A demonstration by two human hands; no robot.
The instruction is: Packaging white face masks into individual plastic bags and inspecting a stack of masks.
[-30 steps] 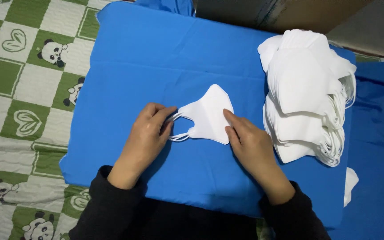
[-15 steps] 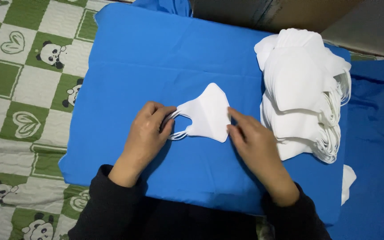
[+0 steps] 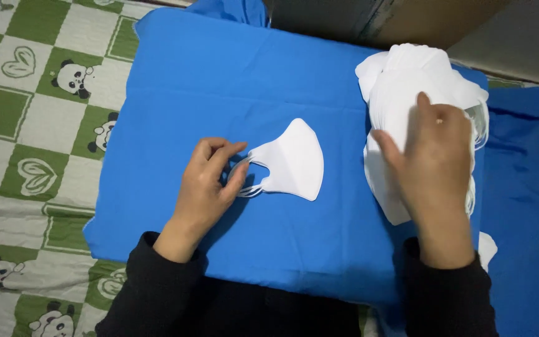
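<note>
A folded white face mask (image 3: 293, 160) lies flat in the middle of a blue cloth-covered board (image 3: 232, 81). My left hand (image 3: 207, 181) rests at the mask's left end, with thumb and fingers pinching its ear loops. To the right sits a pile of white masks (image 3: 407, 81). My right hand (image 3: 435, 156) lies spread on top of that pile, fingers apart and touching the top mask. Whether it grips a mask cannot be seen.
A green and white checked sheet with panda and heart prints (image 3: 26, 118) spreads to the left. More blue fabric (image 3: 525, 206) lies on the right. A brown cardboard box (image 3: 382, 19) stands behind the board. A single white mask edge (image 3: 486, 246) pokes out by my right sleeve.
My right hand has left the single mask's right edge and moved right onto the pile. My left hand stays at the ear loops. The single mask has hardly moved.
</note>
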